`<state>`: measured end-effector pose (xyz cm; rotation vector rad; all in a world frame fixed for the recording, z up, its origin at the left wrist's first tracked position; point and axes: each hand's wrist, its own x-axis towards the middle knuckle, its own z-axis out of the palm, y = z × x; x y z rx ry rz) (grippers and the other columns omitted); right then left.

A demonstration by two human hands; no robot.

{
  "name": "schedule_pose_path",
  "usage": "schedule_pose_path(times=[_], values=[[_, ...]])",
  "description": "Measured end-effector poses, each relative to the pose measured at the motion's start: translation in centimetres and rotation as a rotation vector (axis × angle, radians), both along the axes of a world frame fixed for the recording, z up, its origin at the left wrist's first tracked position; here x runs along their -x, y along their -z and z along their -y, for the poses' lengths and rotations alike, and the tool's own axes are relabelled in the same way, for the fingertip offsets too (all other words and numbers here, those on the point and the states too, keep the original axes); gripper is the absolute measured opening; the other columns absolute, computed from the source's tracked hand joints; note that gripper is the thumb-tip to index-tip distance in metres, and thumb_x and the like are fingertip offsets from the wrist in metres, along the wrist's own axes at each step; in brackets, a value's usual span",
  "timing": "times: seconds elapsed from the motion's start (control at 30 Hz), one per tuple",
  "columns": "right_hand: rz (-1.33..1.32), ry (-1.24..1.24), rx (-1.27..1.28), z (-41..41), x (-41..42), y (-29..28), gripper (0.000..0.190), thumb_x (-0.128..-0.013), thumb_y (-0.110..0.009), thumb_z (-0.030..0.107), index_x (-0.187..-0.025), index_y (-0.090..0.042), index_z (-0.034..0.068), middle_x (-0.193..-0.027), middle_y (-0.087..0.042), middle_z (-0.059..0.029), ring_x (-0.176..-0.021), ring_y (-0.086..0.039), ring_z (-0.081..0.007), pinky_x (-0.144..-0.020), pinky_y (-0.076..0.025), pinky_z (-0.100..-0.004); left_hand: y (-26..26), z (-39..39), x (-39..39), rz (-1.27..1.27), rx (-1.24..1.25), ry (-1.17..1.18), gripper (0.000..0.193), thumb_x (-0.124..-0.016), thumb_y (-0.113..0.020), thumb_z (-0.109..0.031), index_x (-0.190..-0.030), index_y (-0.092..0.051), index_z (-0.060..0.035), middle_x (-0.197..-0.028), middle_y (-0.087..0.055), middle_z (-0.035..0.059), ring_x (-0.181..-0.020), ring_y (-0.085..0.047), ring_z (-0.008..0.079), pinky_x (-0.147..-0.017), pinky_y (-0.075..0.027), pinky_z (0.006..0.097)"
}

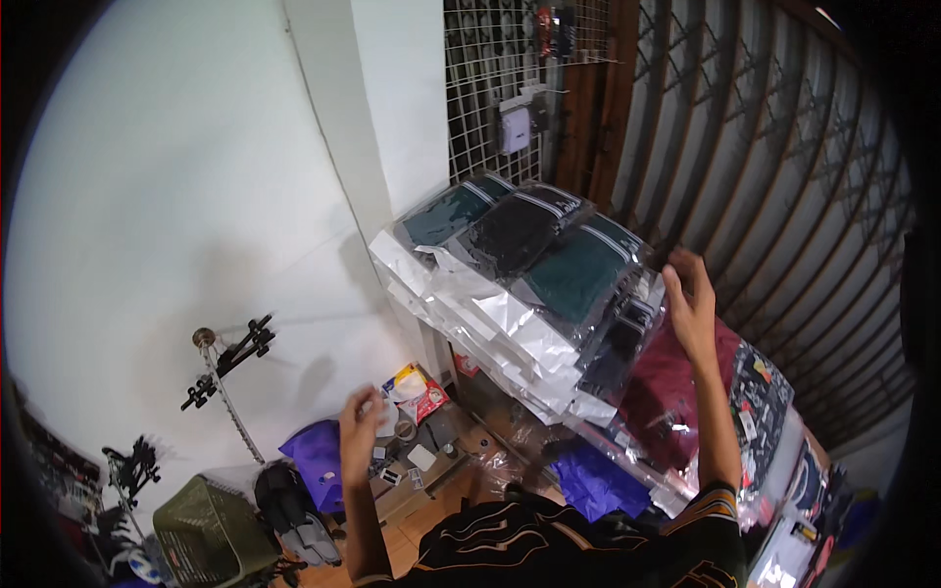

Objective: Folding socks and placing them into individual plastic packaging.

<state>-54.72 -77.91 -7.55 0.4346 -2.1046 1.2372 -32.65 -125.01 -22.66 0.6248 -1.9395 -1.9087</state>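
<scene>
My right hand is raised at the right edge of a stack of folded garments in clear plastic bags, thumb and fingers apart. Whether a fingertip touches the plastic is hard to tell. Under the bagged dark green garment and the bagged black garment lie white plastic sheets or bags. A smaller bagged dark garment is nearest that hand, with maroon bagged clothing below it. My left hand hangs above a low table, slightly blurred, fingers loosely curled and apart, with nothing visible in it.
The low table holds a tape roll, a red-and-yellow packet and small cards. A purple bag, a backpack and a green plastic basket stand left. A folding metal gate borders the right.
</scene>
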Motion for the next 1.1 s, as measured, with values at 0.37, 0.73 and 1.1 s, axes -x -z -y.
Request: schedule_pose_path(times=[0.37, 0.73, 1.1], values=[[0.362, 0.357, 0.476, 2.7, -28.5, 19.3, 0.006, -0.100, -0.064, 0.006, -0.103, -0.061, 0.002, -0.084, -0.060, 0.0022, -0.078, -0.055, -0.0060, -0.068, -0.045, -0.0224, 22.1, -5.5, -10.1, 0.322, 0.048, 0.725, 0.044, -0.099, -0.069, -0.019, -0.137, -0.054, -0.0011, -0.116, -0.068, 0.0127, -0.100, -0.069, 0.0184, -0.082, -0.056, 0.0313], [0.751, 0.425, 0.187, 4.3, -47.7, 23.0, 0.022, -0.092, -0.071, 0.010, -0.108, -0.067, -0.004, -0.092, -0.075, -0.0170, -0.082, -0.074, -0.0258, -0.072, -0.057, -0.0358, 17.6, -11.8, -9.9, 0.326, 0.492, 1.420, 0.065, -0.095, -0.073, -0.039, -0.141, -0.050, 0.0025, -0.126, -0.066, 0.0223, -0.110, -0.069, 0.0323, -0.094, -0.056, 0.0401], [0.557, 1.180, 0.299, -6.5, -66.5, 22.1, 0.036, -0.090, -0.072, 0.007, -0.123, -0.061, 0.001, -0.103, -0.074, -0.0184, -0.094, -0.073, -0.0271, -0.078, -0.056, -0.0369, 17.4, -27.7, -15.9, 0.271, 0.561, 1.871, 0.068, -0.094, -0.075, -0.040, -0.142, -0.050, 0.0009, -0.127, -0.066, 0.0249, -0.114, -0.068, 0.0332, -0.097, -0.055, 0.0418]])
